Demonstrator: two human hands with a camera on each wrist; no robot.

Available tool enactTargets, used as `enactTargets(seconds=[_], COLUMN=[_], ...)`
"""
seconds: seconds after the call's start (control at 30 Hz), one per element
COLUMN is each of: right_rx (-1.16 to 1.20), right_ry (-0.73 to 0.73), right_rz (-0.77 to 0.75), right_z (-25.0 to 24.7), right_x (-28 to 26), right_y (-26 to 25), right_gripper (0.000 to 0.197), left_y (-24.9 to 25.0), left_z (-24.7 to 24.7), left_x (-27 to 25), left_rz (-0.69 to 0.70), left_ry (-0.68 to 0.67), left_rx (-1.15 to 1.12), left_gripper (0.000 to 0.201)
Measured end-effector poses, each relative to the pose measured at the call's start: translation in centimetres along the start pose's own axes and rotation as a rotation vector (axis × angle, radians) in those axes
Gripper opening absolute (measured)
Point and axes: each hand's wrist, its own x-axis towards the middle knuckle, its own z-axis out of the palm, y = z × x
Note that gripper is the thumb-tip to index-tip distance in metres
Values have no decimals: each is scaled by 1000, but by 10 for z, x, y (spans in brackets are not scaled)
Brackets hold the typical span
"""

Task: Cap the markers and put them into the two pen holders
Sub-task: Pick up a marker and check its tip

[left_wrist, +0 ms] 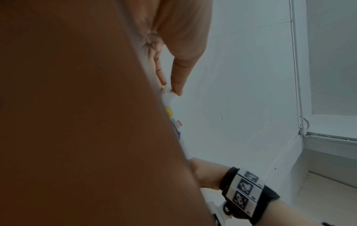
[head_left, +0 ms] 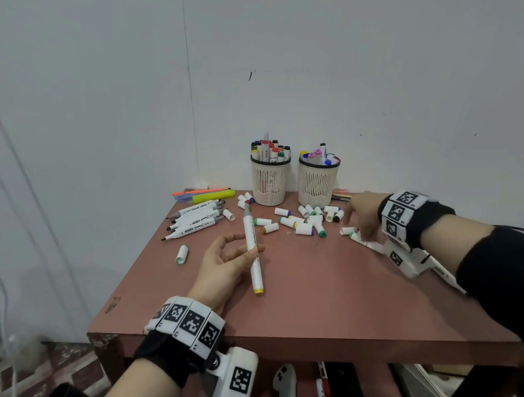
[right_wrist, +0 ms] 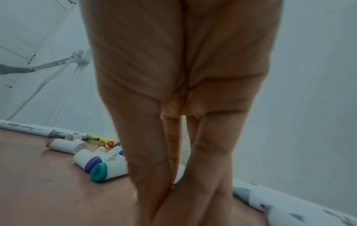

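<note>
Marker, uncapped, pinched betw. left hand thumb & fingers; right hand reaches down w/ straight fingers onto loose caps at far right.

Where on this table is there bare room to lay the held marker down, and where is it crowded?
Bare: the near table between the left hand and the right forearm. Crowded: loose caps before the two pen holders, and uncapped markers at the far left edge.

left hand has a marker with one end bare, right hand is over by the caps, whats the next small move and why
Probably pinch one loose cap with the right hand: its fingers reach down among the caps, seemingly holding nothing, while the left hand holds the marker with its grey tip uncapped.
</note>
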Motion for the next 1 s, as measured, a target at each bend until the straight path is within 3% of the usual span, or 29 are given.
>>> enactTargets(seconds=[0.1,0.2,0.33,0.67,1.0], right_rx=[151,173,129,78,428], right_ry=[68,166,132,63,302], right_rz=[-62,-230,-372,-363,-379], right_z=[-6,-12,-15,-23,-42], right_x=[12,21,31,42,-17], right_y=[-11,-27,-50,-67,-56], right_gripper=[46,40,34,31,33], left_y=[-1,0,2,1,-1], left_z=[-2,-1,2,1,-2], left_x=[1,1,0,0,2], left_rz=[-3,-1,-29,-15,23], left_ry=[5,-1,-17,-26,-17], left_rx=[27,36,-18,-2,68], left_gripper=[28,29,32,35,27])
